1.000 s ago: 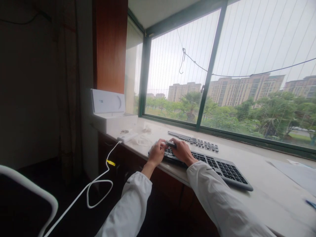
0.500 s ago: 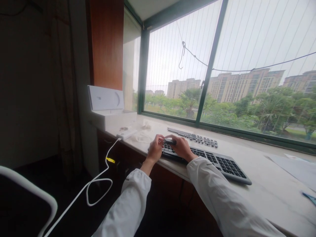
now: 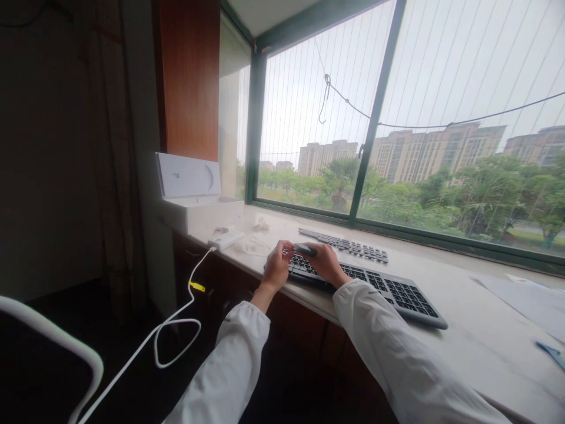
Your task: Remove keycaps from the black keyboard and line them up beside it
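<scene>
Keyboard [image 3: 388, 291] on sill [image 3: 477, 341]; keycap strip [image 3: 348, 243] behind, box [image 3: 198, 206] left.

Open counter [image 3: 463, 333] right of keyboard [image 3: 399, 292]; box [image 3: 200, 217] left

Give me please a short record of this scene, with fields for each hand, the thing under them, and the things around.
Left hand: curled at the left end of the keyboard, fingertips near a small dark object; contact unclear.
Right hand: fingers pinch the small dark object above the keys.
Behind keyboard: strip of dark keys, lying flat, apart from it.
Left side: open white box; white cable hanging off the counter.
</scene>
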A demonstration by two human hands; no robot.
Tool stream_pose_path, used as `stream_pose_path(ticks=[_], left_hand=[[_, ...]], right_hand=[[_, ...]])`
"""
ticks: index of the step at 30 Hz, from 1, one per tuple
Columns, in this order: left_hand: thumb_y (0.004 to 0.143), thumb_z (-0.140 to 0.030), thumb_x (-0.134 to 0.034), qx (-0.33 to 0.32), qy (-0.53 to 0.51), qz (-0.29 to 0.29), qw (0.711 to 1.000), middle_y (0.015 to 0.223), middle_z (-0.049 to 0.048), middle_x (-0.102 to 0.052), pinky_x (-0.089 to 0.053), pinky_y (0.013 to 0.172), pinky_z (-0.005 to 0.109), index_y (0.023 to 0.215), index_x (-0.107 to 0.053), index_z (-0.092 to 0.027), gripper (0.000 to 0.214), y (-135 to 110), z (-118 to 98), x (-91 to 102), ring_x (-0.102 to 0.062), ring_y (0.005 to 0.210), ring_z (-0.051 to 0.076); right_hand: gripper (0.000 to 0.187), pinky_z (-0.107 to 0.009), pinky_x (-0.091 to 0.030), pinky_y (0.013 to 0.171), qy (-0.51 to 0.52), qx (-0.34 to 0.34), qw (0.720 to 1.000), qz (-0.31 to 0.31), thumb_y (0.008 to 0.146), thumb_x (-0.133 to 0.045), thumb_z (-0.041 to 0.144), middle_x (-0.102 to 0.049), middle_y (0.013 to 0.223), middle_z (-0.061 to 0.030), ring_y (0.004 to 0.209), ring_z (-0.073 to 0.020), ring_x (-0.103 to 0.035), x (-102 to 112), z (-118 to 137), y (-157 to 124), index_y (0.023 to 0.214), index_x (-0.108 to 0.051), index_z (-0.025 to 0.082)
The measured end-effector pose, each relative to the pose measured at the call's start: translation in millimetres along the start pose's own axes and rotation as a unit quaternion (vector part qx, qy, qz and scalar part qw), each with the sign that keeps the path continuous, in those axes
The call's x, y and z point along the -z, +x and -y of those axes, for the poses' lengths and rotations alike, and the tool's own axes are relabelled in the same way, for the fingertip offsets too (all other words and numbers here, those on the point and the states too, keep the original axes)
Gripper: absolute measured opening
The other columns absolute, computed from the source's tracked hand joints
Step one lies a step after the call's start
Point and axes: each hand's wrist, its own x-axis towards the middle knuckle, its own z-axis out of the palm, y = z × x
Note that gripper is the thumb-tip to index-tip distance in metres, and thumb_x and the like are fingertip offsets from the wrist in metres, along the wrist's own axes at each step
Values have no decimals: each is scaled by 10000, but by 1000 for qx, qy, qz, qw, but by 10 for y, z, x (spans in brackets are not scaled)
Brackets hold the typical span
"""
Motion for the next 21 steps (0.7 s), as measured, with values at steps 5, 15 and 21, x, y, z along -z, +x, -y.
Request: stream_pose_path(ticks=[5,15,21], left_hand=[[892,-256,-517,-6,-17,-1,1000,947,2,-642,-469,630,227,1023,-537,-231,135,4,10,-9,-561,591,88],[888,-212,-497,22,4,-22,1000,944,32,-622,-472,633,243,1017,-547,-201,139,-6,-6,-20,-563,570,87],[890,-243,-493,11,32,-23,999,956,39,-642,-480,656,262,1017,-547,-208,142,-1,69,-50,-584,602,109]], right_hand=[[379,-220,-382,640,-13,-16,1000,-3,837,-555,529,-721,815,-7,768,-173,-640,4,-9,3,1007,-747,251],[397,-242,-325,603,-179,-70,981,-14,940,-361,489,-703,791,-45,715,-181,-633,112,138,-51,1017,-678,263],[388,-263,-307,615,-311,-61,947,52,918,-390,512,-695,792,-69,714,-212,-632,507,167,-93,995,-662,246]])
